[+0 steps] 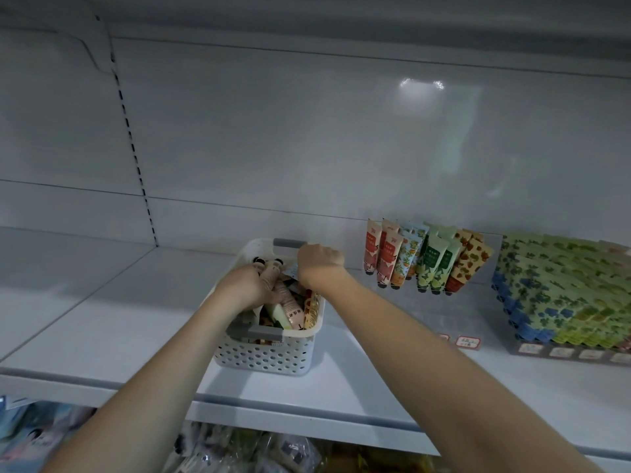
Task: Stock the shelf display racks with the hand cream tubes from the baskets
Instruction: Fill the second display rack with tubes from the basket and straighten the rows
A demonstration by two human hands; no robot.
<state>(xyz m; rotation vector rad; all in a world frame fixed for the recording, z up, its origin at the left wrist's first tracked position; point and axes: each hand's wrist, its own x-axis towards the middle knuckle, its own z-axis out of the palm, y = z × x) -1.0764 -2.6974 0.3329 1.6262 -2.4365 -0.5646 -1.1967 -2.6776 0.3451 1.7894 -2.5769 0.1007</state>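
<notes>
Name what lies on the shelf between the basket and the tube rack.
Nothing stands there: the head view shows bare shelf between basket and rack, with the right forearm crossing above it.

My basket point(263, 356) is white with grey handles point(259, 332); the racked tubes point(426, 264) wear red, orange-fruit, green and strawberry prints.

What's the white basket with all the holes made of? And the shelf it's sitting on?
The basket looks like moulded plastic: matte white walls with even round holes and grey handle grips. The shelf is probably painted metal, judging by its smooth, faintly glossy white surface, though that's a guess.
</notes>
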